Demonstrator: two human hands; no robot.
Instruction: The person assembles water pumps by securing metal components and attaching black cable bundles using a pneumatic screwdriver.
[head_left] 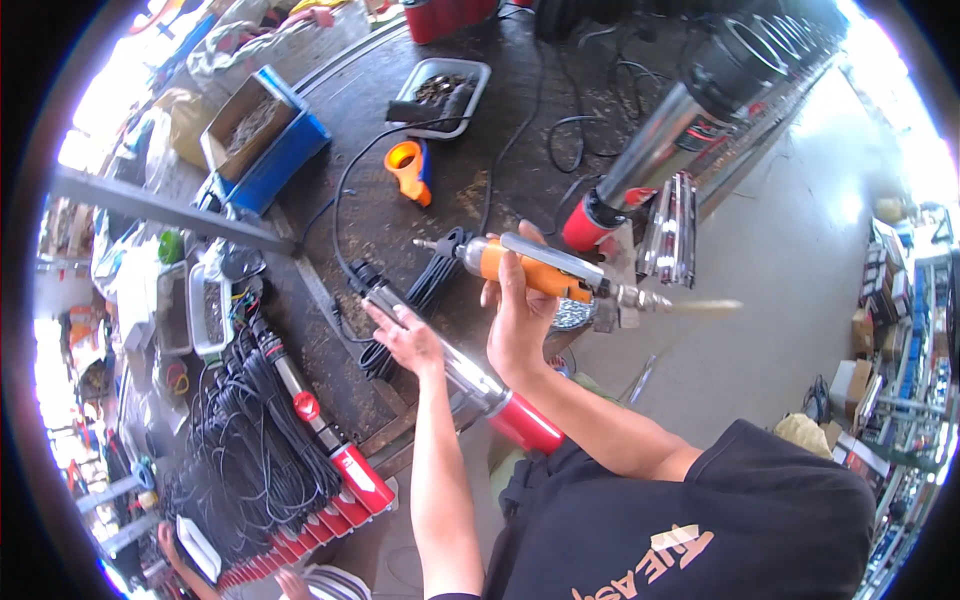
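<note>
My right hand (520,330) grips an orange and silver air screwdriver (535,270), its fingers closed round the body and its bit pointing left. Below it, a submersible pump (450,360) with a shiny tube and a red end slants across the table's edge toward my body. My left hand (410,340) lies over the upper part of the tube, fingers curved on the metal; its thumb is partly hidden. A black cable (340,200) loops up from the pump's dark top end. A bundled black cable (425,290) lies beside the tube.
An orange tape dispenser (407,170) and a white tray of small parts (482,78) sit on the dark table. A larger pump (650,130) stands at the right, near shiny rods (668,235). Several red-ended pumps (360,478) with cables line the left, near another person's hand (168,540).
</note>
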